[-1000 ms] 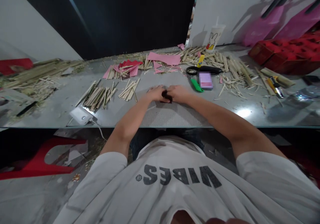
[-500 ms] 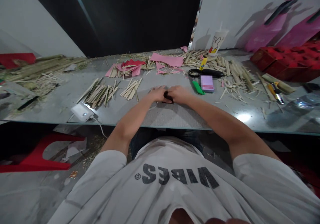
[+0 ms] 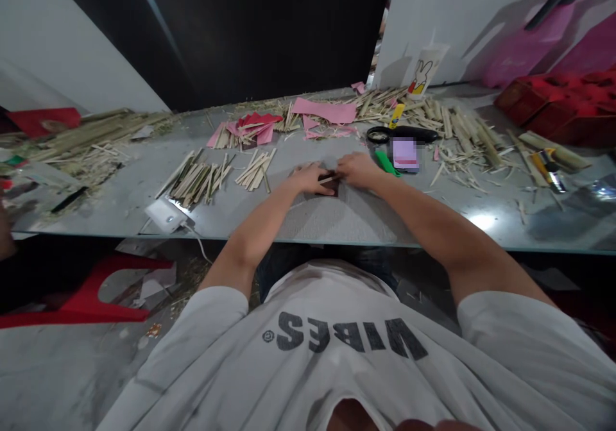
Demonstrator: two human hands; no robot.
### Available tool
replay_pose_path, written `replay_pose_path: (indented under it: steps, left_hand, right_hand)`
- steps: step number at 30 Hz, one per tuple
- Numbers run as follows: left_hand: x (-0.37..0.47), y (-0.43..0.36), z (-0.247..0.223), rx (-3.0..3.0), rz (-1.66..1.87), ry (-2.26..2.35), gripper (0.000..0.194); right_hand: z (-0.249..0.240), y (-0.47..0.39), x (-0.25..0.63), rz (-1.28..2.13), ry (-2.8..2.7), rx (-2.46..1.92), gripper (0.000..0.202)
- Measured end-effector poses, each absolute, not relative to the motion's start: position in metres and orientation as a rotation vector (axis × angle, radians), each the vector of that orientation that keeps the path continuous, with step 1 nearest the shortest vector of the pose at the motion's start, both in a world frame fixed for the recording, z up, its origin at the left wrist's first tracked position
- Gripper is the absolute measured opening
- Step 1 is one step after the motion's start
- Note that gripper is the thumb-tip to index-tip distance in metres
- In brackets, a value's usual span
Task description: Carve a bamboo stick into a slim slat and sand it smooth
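On a grey mat at the table's front edge, my left hand curls its fingers and thumb round a small dark brown piece; its exact kind cannot be made out. A thin pale bamboo strip runs across this piece between my hands. The fingers of my right hand are closed at the strip's right end, and its fingertips are partly hidden. Close to the right hand lies a green-handled tool. Left of my hands are a small bundle of bamboo sticks and a larger bundle.
A magnifying glass, a yellow cutter and a purple box lie right of my hands. Pink paper, bamboo scraps and a paper cup line the back. A white charger sits front left.
My right hand has shifted slightly up and right, away from my left hand. The pale strip now shows between them. The whole view has turned a little, and a person's arm appears at the left edge.
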State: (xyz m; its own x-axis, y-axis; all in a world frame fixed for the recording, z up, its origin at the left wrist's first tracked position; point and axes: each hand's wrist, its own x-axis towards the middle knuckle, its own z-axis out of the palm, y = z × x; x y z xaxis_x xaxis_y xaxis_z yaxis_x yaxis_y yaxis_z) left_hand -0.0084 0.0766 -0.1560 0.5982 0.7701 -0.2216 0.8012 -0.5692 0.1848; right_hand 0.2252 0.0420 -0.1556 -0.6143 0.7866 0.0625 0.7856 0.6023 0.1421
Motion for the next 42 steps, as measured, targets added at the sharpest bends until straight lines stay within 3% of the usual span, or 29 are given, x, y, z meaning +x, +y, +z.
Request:
replay_pose_path:
  steps: [10,31,36,42]
  left_hand:
    - [-0.007,0.076,-0.159,2.569,-0.160,1.341,0.108]
    - [-0.007,0.080,-0.161,2.577,-0.148,1.308,0.101]
    - [-0.010,0.076,-0.160,2.582,-0.112,1.337,0.113]
    - [-0.009,0.074,-0.152,2.568,-0.175,1.278,0.102]
  right_hand:
    - [-0.161,0.030,0.195,0.278,2.848,1.203,0.026]
    - [-0.152,0.040,0.214,0.293,2.759,1.388,0.031]
    - [-0.160,0.030,0.190,0.228,2.836,1.258,0.028]
    - [-0.146,0.047,0.231,0.287,2.732,1.470,0.031]
